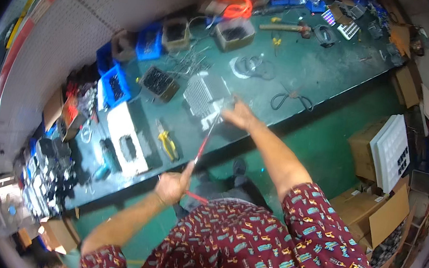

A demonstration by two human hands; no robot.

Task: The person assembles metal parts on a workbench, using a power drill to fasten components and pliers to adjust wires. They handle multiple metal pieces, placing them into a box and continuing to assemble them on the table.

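1. First, the left hand [172,187] is curled around a long tool with red handles [203,146].
2. A bit farther, the right hand [239,115] is by the right edge of a gray ribbed block [200,94]; I can't tell if its fingers pinch anything.
3. That block lies on the green table [315,66], near the tool's tip.
4. Yellow pliers [168,144] lie on its left, black scissors [294,95] on its right.
5. Far back is a bright red curly hose [238,13].
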